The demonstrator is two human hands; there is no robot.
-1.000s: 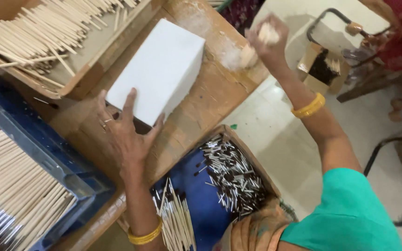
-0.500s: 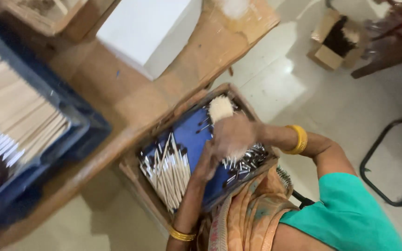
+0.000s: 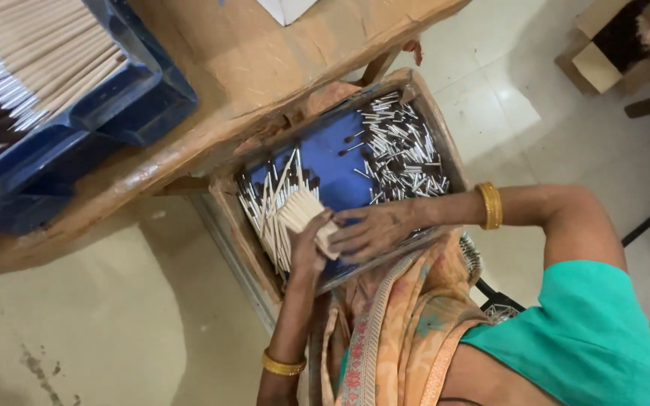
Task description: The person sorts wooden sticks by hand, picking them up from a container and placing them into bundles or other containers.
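Stick bundle (image 3: 300, 210) sits in my hands over the tray (image 3: 445, 154) on my lap, just below the desk (image 3: 265, 68) edge. Left hand (image 3: 308, 242) clamped on its near end, right hand (image 3: 374, 231) closing beside it, hands together. Best to square the ends and grip evenly. Tray walls close; loose sticks (image 3: 404, 154) right, blue crate (image 3: 114, 98) up left.

Pale tan sticks (image 3: 299, 209) with dark tips lie on a blue-lined tray (image 3: 325, 169); gold bangle (image 3: 490, 205), teal sleeve (image 3: 588, 331), blue crate (image 3: 126, 101).
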